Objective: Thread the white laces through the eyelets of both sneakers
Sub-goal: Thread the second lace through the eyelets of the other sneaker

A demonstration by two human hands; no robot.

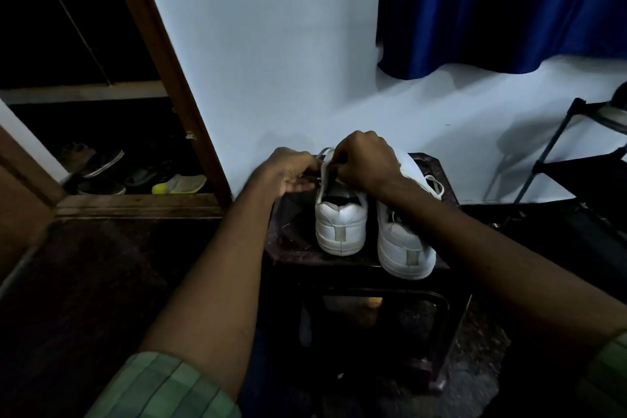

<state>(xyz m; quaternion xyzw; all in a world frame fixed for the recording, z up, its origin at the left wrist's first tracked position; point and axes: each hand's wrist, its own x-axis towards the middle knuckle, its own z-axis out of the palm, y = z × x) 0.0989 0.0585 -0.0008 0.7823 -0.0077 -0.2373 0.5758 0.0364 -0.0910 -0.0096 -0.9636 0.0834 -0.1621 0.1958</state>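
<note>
White lace (324,169) runs between the two hands above the tongue of the left sneaker (340,214). Right hand (366,161): fingers curled tightly inward, fingertips pinching the lace at the upper eyelets; knuckles face the camera, so the exact contact point under the fingers cannot be made out. Left hand (291,171): fingers partly curled, thumb and fingertips closing on the lace and the near edge of the shoe's opening just beside the right hand; the two hands almost touch.

Directly below both hands stands the left sneaker, heel toward the camera, upright. Just beside it, under the right wrist and forearm, stands the right sneaker (405,237), also heel toward the camera; a loop of its own white lace (436,185) lies loose beyond the right wrist.

Both shoes rest on a dark stool (291,248), apart from each other by a narrow gap.

Farther out from the left hand, an open wooden doorframe (163,54) shows a low shelf with other footwear, among it a yellow-green sandal (179,184). Behind the hands rises a pale wall (271,44). Beyond the right hand hangs a blue curtain (509,3), and a black metal rack (570,153) stands further out. Green checked sleeves (163,387) cover the upper forearms.
</note>
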